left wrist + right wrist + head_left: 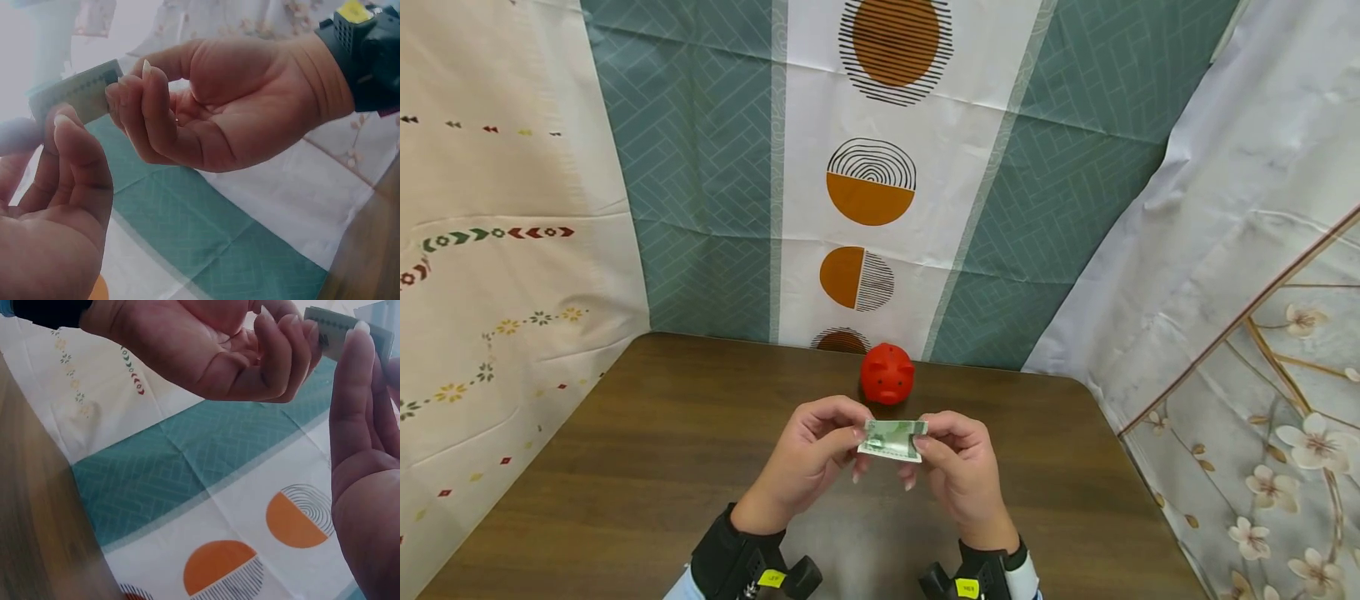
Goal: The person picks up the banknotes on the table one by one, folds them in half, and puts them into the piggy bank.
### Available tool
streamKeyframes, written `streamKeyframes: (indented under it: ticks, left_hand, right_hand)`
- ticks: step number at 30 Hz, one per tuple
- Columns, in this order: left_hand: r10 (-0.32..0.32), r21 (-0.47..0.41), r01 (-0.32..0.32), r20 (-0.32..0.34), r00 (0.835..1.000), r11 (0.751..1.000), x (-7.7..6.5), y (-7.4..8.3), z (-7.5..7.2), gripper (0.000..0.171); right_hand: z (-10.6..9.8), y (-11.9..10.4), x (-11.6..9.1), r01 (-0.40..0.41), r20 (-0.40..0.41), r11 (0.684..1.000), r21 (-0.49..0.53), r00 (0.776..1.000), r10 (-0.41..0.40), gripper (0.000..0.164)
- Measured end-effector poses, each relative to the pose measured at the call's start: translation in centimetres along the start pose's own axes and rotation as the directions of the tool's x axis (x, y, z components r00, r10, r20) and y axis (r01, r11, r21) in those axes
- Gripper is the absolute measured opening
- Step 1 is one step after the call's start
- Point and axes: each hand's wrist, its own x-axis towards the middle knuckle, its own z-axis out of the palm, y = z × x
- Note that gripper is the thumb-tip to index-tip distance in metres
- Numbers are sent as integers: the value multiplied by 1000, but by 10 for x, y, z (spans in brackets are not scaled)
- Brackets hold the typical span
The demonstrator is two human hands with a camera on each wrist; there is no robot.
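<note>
Green and white paper: a small folded banknote (891, 440) spans the gap between my hands, below the middle of the frame. My left hand (812, 458) pinches its left end and my right hand (964, 471) its right end, thumbs on the near face and fingers behind. Both grips are narrow, and they hold the banknote above a brown wooden desk (625, 442). Stacked edges in the right wrist view suggest more than one layer. To handle it well, I judge, the layers should lie edge to edge, with both thumbs pressing evenly so neither end slips or springs open. It appears to bow slightly; a gentle pull should flatten it, while a hard tug could skew the fold. Just above my hands in the frame, a red piggy bank (887, 375) stands upright.
</note>
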Motion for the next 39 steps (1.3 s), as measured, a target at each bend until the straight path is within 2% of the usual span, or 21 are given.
streamKeyframes:
  ticks: [2,5,8,11,13,16,18,20,24,29,32,36,39]
  left_hand:
    - [12,-26,-11,25,1000,1000,1,-1,1,46]
    - [32,-15,-31,33,999,999,1,-1,2,45]
    - [53,58,-54,4,999,997,0,0,3,35]
    - [105,176,-96,-38,994,980,-1,1,5,25]
    - [151,276,-130,-57,987,952,-2,1,5,21]
    - [213,412,-166,-72,974,896,-2,-1,6,18]
    - [237,484,-169,-82,968,859,-2,-2,6,19]
    - [241,526,-156,-97,966,836,-2,-2,6,24]
    - [221,558,-123,-111,969,820,-3,-1,5,27]
    - [203,537,-136,-67,977,833,-1,-4,5,22]
    - [205,537,-145,-54,977,831,0,-7,6,22]
    - [218,555,-153,-52,974,817,1,-10,9,20]
    - [239,571,-172,-44,970,803,1,-11,11,21]
  right_hand:
    - [-2,2,0,33,42,999,29,999,-34,43]
    - [-4,5,1,82,68,997,8,994,-82,47]
    - [-2,5,1,125,58,990,-61,991,-122,52]
    - [1,4,1,148,32,979,-137,989,-145,50]
    - [2,5,1,160,14,966,-205,987,-161,42]
    - [3,4,0,162,-13,937,-311,985,-175,30]
    - [3,4,-1,164,-27,913,-373,982,-187,29]
    - [3,3,-1,163,-36,902,-400,980,-194,33]
    - [4,2,-1,173,-55,893,-416,975,-214,40]
    - [3,4,0,166,-56,873,-459,975,-215,36]
    - [4,5,0,145,-60,844,-517,977,-204,30]
    - [6,5,1,135,-60,802,-582,976,-208,28]
    - [7,5,2,142,-50,791,-595,976,-212,28]
